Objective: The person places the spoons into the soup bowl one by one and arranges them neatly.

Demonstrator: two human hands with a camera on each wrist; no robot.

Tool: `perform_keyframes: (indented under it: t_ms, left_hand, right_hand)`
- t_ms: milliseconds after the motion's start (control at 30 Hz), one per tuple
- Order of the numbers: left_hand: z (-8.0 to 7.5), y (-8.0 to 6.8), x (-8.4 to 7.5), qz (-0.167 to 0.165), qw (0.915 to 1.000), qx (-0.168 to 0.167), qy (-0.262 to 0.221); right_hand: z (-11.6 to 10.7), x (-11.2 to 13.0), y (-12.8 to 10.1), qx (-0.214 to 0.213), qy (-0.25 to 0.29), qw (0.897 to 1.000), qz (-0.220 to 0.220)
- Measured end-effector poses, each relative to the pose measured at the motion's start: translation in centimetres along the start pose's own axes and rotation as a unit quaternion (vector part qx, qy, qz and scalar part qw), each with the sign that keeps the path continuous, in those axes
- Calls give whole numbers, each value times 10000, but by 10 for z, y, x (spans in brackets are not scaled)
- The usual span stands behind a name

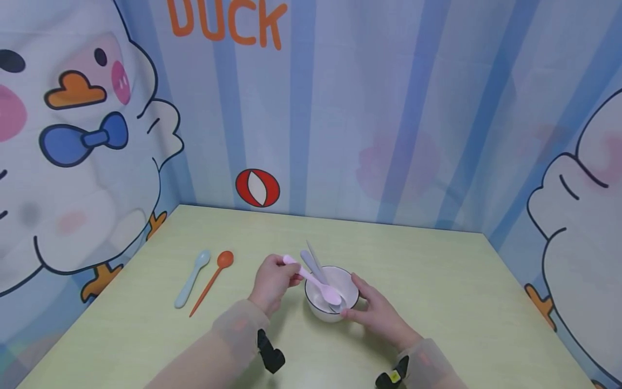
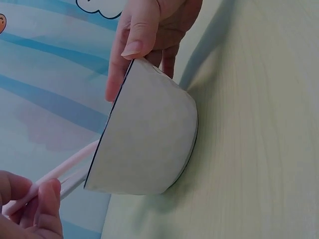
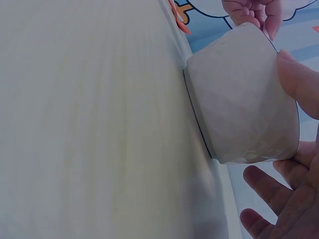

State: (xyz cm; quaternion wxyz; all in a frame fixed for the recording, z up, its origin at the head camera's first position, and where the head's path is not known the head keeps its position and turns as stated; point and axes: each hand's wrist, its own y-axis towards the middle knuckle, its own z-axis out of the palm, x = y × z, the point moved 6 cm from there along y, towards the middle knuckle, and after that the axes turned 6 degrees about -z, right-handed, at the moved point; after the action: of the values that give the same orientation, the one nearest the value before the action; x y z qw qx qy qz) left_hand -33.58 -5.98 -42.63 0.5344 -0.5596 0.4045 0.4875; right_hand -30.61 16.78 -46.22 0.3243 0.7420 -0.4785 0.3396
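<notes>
1. A pale green table (image 1: 437, 302) is set against striped duck-printed walls (image 1: 389, 108).
2. A white bowl (image 1: 332, 294) is stood near the table's middle, steadied at its rim by the right hand (image 1: 381, 316), thumb and fingers spread loosely around it.
3. A pink spoon (image 1: 313, 280) is pinched by the curled fingers of the left hand (image 1: 274, 283), its head inside the bowl among grey spoons (image 1: 313, 262).
4. A light blue spoon (image 1: 193, 278) and an orange spoon (image 1: 212, 281) are laid side by side, well left of the bowl.

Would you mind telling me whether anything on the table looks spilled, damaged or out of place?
Nothing stands out. The white bowl sits upright on the table, steadied by the right hand; the left hand holds a pink spoon in it. Light blue and orange spoons lie neatly alongside.
</notes>
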Motion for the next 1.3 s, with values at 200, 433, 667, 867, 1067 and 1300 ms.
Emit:
perform_keyframes:
  t_ms: [200, 433, 667, 867, 1067, 1300]
  left_hand:
    - [4, 1, 5, -186, 9997, 106, 130]
    - [7, 6, 11, -294, 9993, 138, 188]
    - [9, 12, 15, -385, 9987, 203, 251]
    - [9, 16, 17, -463, 9978, 255, 403]
    - [8, 21, 20, -558, 9972, 240, 442]
    - [11, 27, 21, -560, 9969, 269, 474]
  right_hand:
    - [0, -1, 0, -36, 26, 10000, -8]
    - [1, -4, 0, -23, 110, 9999, 75]
    - [1, -6, 1, -26, 125, 9998, 129]
    - [1, -5, 0, -18, 117, 9998, 140]
    - [1, -3, 0, -9, 123, 9999, 97]
    - [0, -3, 0, -18, 133, 9999, 96]
